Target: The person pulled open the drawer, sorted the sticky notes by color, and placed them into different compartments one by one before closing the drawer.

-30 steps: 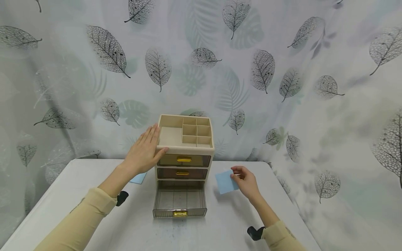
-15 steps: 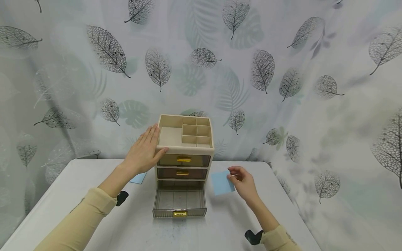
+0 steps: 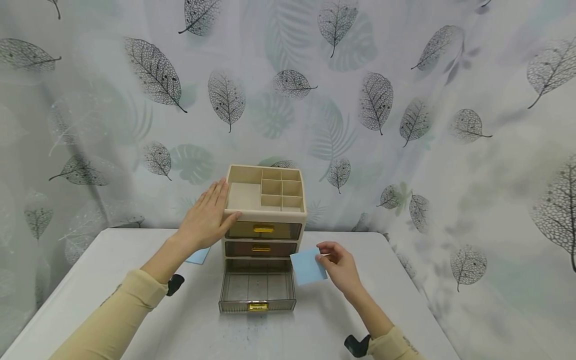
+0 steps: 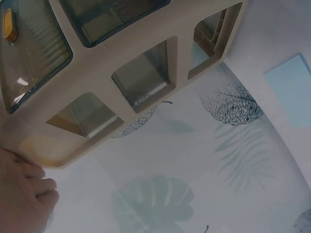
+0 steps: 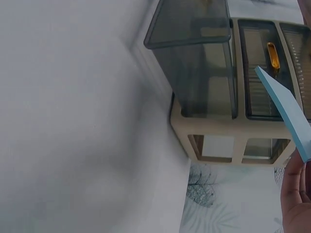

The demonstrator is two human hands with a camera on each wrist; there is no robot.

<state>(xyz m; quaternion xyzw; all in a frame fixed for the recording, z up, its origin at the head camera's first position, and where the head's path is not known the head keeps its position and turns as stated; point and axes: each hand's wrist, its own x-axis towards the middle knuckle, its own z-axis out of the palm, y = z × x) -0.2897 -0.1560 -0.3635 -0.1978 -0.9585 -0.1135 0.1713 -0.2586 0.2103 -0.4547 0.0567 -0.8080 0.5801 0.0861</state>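
Observation:
A beige desk organiser (image 3: pixel 264 215) with three smoky drawers stands at the table's middle back. Its bottom drawer (image 3: pixel 257 289) is pulled out and looks bare inside. My left hand (image 3: pixel 208 216) lies flat against the organiser's upper left side, fingers straight. My right hand (image 3: pixel 338 263) pinches a light blue pad of paper (image 3: pixel 308 267) just above the open drawer's right edge. The right wrist view shows the blue pad (image 5: pixel 287 111) edge-on beside the organiser (image 5: pixel 228 141). In the left wrist view the fingers (image 4: pixel 24 191) rest by the organiser's corner (image 4: pixel 58 155).
A second blue paper (image 3: pixel 198 255) lies on the white table (image 3: pixel 112 280) left of the organiser, partly behind my left wrist; it also shows in the left wrist view (image 4: pixel 291 87). A leaf-print curtain (image 3: pixel 405 125) hangs behind and to the right.
My right hand has carried the blue pad leftward, from the table's right side to the right edge of the open bottom drawer. The left hand has stayed put.

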